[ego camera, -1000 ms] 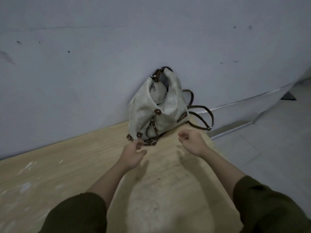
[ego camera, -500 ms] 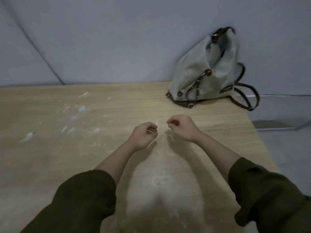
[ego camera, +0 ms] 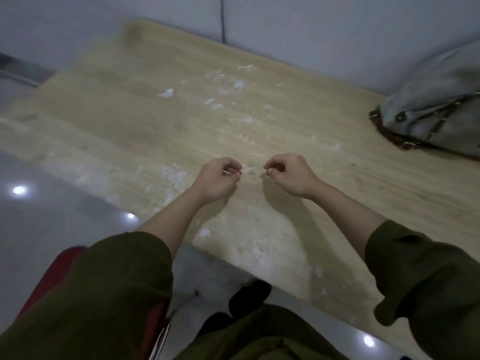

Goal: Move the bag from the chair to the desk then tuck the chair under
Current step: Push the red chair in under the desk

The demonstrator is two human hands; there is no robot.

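The bag (ego camera: 436,100) sits on the bench (ego camera: 181,120), at the far right, close to the grey wall (ego camera: 311,27). It is a pale grey bag with dark brown straps and small metal bits, and part of it runs out of the picture on the right. The bench is a light wood colour with lots of little white marks and chips on its top. Both hands are over the bench, near the middle, and they are well apart from the bag. The left hand (ego camera: 217,178) has its fingers (ego camera: 232,167) curled in loosely, and they hold nothing. The right hand (ego camera: 291,175) looks the same, with its fingers (ego camera: 275,166) curled in and nothing in them. The two hands are near each other but do not touch. Dark shadows from the arms lie on the wood under them. Both arms have dark green sleeves (ego camera: 109,294) pushed up, so the forearms are bare. Down in the low left there is something red with a thin metal part, the chair (ego camera: 55,276), mostly hidden behind the left sleeve. It stands on the floor beside the bench, not under it. The floor (ego camera: 52,216) is shiny and grey, with small bright spots of light on it. A dark shoe (ego camera: 249,297) shows by the near edge of the bench.
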